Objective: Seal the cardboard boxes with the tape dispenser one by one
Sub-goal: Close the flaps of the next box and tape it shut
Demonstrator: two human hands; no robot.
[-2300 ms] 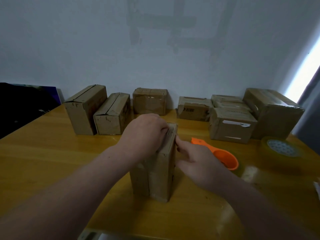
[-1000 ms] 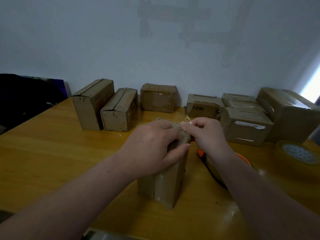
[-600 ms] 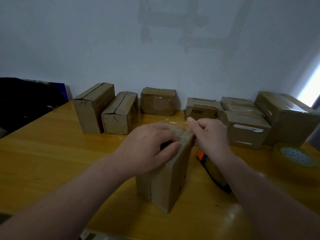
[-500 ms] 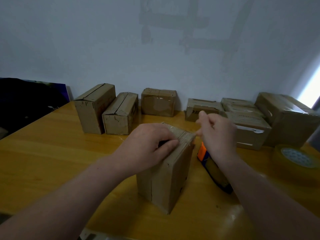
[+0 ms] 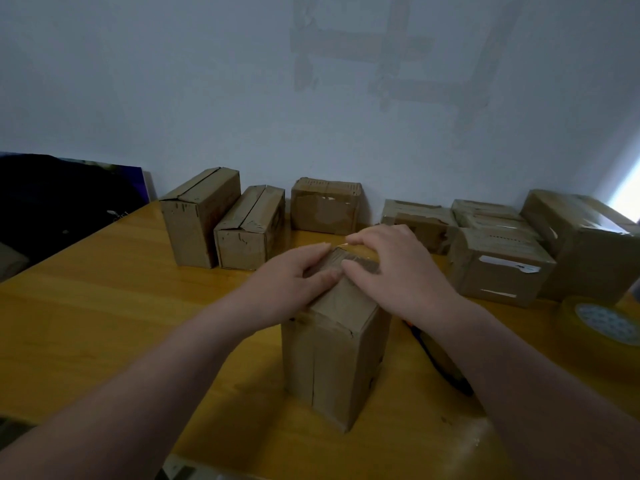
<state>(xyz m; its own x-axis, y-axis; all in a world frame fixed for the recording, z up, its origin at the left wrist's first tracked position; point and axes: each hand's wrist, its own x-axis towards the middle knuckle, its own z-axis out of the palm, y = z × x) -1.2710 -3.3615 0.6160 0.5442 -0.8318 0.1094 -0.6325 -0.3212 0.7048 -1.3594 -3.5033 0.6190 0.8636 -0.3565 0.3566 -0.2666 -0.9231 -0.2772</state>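
Up front on the yellow wooden table (image 5: 104, 323), one cardboard box (image 5: 332, 358) is stood on end, with a corner turned toward the camera. Its top is covered by both hands. The left hand (image 5: 287, 285) is laid flat on the left part, fingers pretty much straight, nothing gripped. The right hand (image 5: 398, 271) is spread over the right part and the far edge, fingers stretched out and pressed down, nothing gripped either. A shiny bit of clear tape (image 5: 360, 252) can be made out by the right fingers.

Just right of the box, the tape dispenser (image 5: 440, 362) is laid on the table. It's mostly hidden by the right forearm, so only a dark edge and a speck of orange can be seen. Further right, a tape roll (image 5: 602, 323) is sat near the table's edge.

Back along the wall (image 5: 207, 81), more cardboard is lined up: a left pair of boxes (image 5: 249, 230) side by side, a middle box (image 5: 325, 209), and a right cluster of boxes (image 5: 498, 268). A dark thing (image 5: 52, 202) is propped at far left; what it is can't be told.
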